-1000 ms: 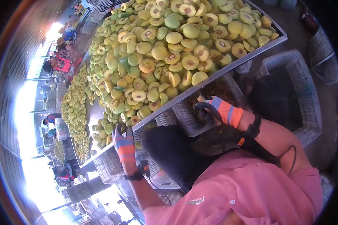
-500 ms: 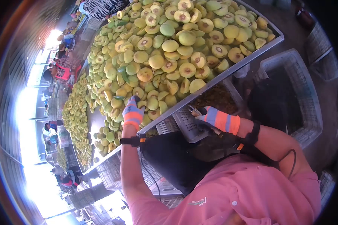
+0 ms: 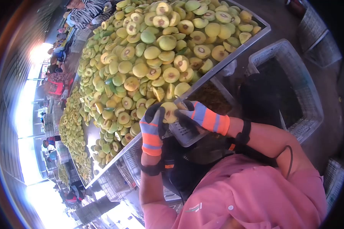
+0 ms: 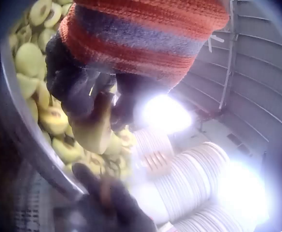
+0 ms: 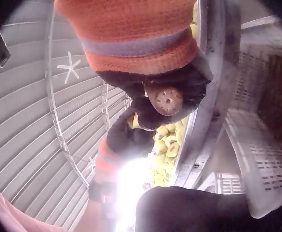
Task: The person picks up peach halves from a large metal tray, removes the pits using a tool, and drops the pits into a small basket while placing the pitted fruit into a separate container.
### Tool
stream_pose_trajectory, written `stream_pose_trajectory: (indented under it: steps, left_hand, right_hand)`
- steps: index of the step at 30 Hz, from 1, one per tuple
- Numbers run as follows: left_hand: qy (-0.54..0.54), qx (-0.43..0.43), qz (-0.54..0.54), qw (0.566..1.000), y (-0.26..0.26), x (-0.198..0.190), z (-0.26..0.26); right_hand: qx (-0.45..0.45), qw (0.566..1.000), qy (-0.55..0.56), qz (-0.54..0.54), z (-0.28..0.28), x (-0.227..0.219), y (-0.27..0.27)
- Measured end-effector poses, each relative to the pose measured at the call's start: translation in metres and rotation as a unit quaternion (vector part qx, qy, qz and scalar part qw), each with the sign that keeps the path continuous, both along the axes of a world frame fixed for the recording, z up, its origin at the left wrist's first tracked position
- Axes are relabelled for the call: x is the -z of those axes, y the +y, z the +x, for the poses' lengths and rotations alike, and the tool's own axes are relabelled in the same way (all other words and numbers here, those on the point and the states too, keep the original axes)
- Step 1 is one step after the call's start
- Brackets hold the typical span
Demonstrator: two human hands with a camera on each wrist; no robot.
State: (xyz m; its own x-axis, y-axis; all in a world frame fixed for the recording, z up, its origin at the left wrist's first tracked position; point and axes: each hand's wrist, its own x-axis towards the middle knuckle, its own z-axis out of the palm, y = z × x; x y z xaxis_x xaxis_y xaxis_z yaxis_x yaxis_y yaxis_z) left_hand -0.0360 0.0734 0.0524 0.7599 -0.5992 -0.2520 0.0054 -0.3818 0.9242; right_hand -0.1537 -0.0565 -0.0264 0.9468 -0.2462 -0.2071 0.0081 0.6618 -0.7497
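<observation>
In the head view the left hand (image 3: 152,128), in a striped glove with dark fingers, pinches a halved yellow-green fruit (image 3: 169,112), its cut face up. Close against the fruit's right side is the right hand (image 3: 204,117). Its fingers curl round a tool with a round brown handle end (image 5: 168,101), seen in the right wrist view; the working end is hidden. In the left wrist view the fruit half (image 4: 93,133) sits between dark glove fingers, with the right hand (image 4: 114,208) just below.
A metal-edged table (image 3: 233,55) bears a heap of halved fruit (image 3: 139,68). Beneath its edge is a crate (image 3: 187,135) beside brown scraps (image 3: 210,98). A large grey crate (image 3: 307,82) stands at right. Other people (image 3: 57,86) sit along the far left.
The left hand has gone from the table edge to the heap, then back towards the body with a fruit half. The right hand has moved left to meet it, and the view has shifted.
</observation>
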Motion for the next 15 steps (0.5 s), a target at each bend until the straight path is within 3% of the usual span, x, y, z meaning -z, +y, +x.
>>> stream_pose_trajectory:
  steps: [2, 4, 7, 8, 11, 14, 15]
  left_hand:
    - [-0.215, 0.071, -0.014, 0.974, -0.005, 0.01, -0.002]
    - [-0.357, 0.111, -0.056, 0.926, -0.012, 0.023, -0.001]
    - [-0.555, 0.181, -0.094, 0.806, -0.018, 0.041, 0.002]
    - [-0.544, 0.153, -0.074, 0.821, -0.017, 0.048, -0.001]
    - [-0.47, 0.044, -0.044, 0.88, -0.015, 0.072, -0.005]
    - [-0.287, -0.027, -0.078, 0.954, -0.015, 0.082, 0.001]
    - [-0.253, -0.037, -0.097, 0.962, -0.015, 0.083, 0.0]
  right_hand:
    - [0.016, 0.998, 0.03, 0.049, 0.0, 0.006, -0.003]
    - [-0.044, 0.998, 0.03, 0.018, -0.008, -0.004, -0.017]
    - [-0.058, 0.996, 0.037, 0.064, -0.01, -0.009, -0.016]
    - [-0.051, 0.993, 0.042, 0.094, -0.009, -0.009, -0.014]
    - [0.053, 0.985, 0.001, -0.166, 0.0, 0.002, -0.005]
    - [0.053, 0.882, 0.027, -0.468, -0.004, 0.012, -0.008]
    - [0.03, 0.876, 0.044, -0.479, -0.004, 0.009, -0.008]
